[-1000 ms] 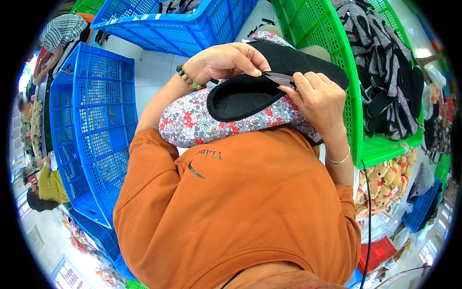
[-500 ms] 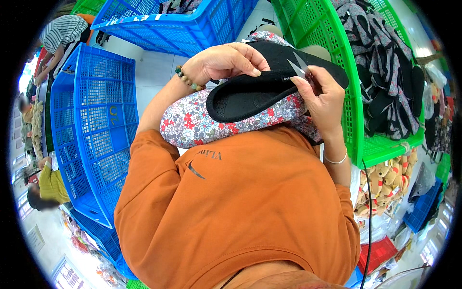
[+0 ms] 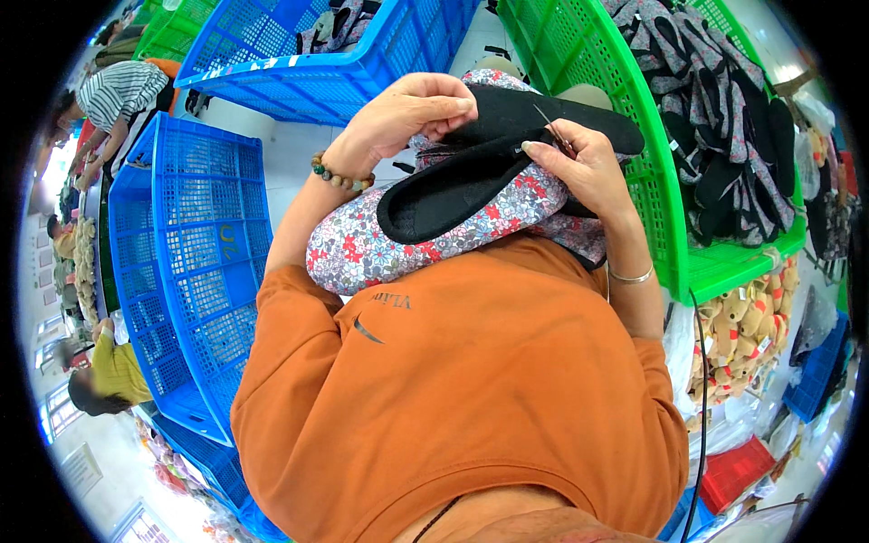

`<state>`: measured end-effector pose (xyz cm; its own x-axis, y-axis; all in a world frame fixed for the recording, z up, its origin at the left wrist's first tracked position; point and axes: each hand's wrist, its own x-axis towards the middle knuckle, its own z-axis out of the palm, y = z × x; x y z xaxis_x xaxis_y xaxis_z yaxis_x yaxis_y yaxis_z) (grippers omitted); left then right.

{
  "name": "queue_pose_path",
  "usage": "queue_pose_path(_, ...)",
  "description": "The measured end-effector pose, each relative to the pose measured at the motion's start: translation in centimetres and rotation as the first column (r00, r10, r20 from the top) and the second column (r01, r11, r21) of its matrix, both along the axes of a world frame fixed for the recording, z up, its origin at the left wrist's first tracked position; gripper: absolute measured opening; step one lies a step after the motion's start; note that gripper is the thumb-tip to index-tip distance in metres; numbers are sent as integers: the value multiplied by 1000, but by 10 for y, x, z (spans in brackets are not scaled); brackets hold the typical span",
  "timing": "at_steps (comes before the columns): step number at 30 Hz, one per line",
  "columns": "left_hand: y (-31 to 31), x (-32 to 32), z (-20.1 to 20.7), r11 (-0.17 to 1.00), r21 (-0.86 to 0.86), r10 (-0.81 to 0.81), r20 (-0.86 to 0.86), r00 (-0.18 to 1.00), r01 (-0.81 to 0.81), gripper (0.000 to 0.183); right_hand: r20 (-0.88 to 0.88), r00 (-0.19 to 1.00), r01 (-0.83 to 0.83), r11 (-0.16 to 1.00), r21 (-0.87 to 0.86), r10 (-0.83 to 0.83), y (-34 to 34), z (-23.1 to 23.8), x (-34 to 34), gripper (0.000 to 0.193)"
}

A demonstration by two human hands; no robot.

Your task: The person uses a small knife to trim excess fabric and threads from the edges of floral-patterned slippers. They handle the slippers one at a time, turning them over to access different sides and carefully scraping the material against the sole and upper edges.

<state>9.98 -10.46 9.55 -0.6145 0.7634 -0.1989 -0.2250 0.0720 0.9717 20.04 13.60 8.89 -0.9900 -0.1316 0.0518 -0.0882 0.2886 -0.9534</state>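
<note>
Since half a second ago, our left hand (image 3: 403,122) has lifted off the slipper's collar, up and toward the left. Its thumb and finger are pinched together; too small to tell whether anything thin is between them. Our right hand (image 3: 588,167) grips small scissors (image 3: 563,141), blade pointing up, over the heel end of the floral slipper (image 3: 362,249). That slipper lies across our lap against the orange shirt (image 3: 471,380), opening up; our right hand hides part of its heel.

Surroundings: a black sole (image 3: 516,113) lies right behind the slipper. Green crate (image 3: 602,63) walls off our right side, close to that hand, with a pile of floral and black pieces (image 3: 711,104) inside. One blue crate (image 3: 215,240) stands left, another blue crate (image 3: 358,77) ahead. Lower right: tan plush toys (image 3: 738,326), black cable (image 3: 702,398), red bin (image 3: 738,472). Two co-workers at far left, striped shirt (image 3: 127,90) and yellow top (image 3: 122,371).
</note>
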Motion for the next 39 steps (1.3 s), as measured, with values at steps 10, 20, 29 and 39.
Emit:
queue_pose_path(10, -18, 25, 62, 980, -196, -173, -696, 697, 47, 28, -152, 965, 200, 976, -89, -212, 8, 13, -13, 39)
queue_pose_path(20, 23, 31, 59, 914, -199, -175, -980, 99, -354, 43, -233, 897, 345, 925, -162, -375, 4, 24, -43, 39)
queue_pose_path(29, 60, -39, -7, 936, 131, 282, 271, 920, -326, 21, -857, 504, 495, 777, 389, 108, -47, 13, 11, 19)
queue_pose_path(39, 45, -8, 41, 877, 465, 24, 208, 978, -120, 32, -647, 733, 357, 928, 106, -208, -22, 42, 15, 17)
